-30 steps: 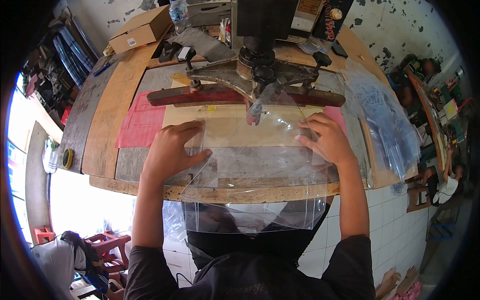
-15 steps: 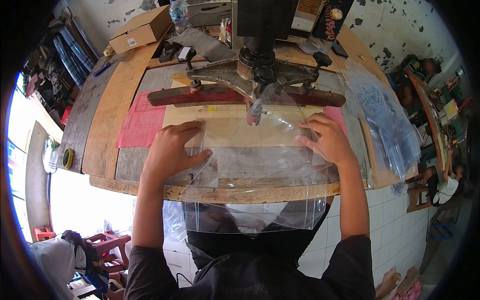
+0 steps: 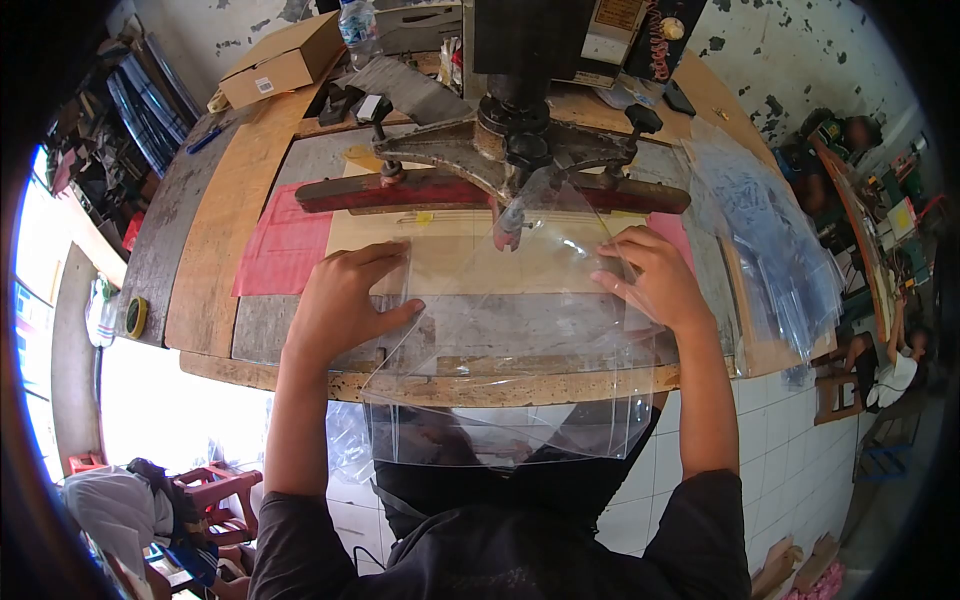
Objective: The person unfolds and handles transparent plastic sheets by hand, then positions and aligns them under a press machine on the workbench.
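Note:
A clear plastic sheet (image 3: 520,330) lies in front of the press bar and hangs over the table's front edge. My left hand (image 3: 350,295) rests at its left edge, thumb and fingers apart. At its right edge, my right hand (image 3: 645,275) has the plastic between thumb and fingers. Behind both hands, the press's long bar (image 3: 440,190) spans a tan sheet (image 3: 450,260) on the table. Part of the clear sheet rises in front of the bar's middle.
Clear plastic pieces (image 3: 775,250) are piled at the right. A cardboard box (image 3: 280,60), a bottle (image 3: 358,25) and a phone (image 3: 679,97) sit at the back. A tape roll (image 3: 136,316) is at the left. Another person (image 3: 120,510) is at the lower left, with others at the right.
The person at the lower left has shifted slightly. Both my hands and the clear sheet look unmoved.

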A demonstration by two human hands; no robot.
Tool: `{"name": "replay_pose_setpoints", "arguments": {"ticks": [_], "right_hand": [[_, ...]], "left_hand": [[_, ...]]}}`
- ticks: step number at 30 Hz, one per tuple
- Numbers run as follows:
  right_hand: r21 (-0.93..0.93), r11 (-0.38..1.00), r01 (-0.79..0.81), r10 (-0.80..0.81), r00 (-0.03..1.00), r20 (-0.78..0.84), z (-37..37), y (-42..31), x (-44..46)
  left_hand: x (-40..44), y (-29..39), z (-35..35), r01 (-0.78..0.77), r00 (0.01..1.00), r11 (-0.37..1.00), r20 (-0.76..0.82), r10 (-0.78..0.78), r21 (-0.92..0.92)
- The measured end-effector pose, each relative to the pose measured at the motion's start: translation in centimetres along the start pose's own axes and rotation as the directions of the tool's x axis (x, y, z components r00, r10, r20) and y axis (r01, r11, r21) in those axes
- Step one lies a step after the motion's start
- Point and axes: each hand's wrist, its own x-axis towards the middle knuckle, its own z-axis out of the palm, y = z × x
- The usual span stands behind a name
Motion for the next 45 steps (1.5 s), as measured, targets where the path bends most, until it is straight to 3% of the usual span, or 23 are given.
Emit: {"name": "replay_pose_setpoints", "arguments": {"ticks": [45], "right_hand": [[0.056, 0.998, 0.029, -0.029, 1.0, 0.011, -0.31, 0.32, -0.05]], "left_hand": [[0.08, -0.17, 0.23, -0.016, 1.0, 1.0, -0.027, 0.015, -0.01]]}}
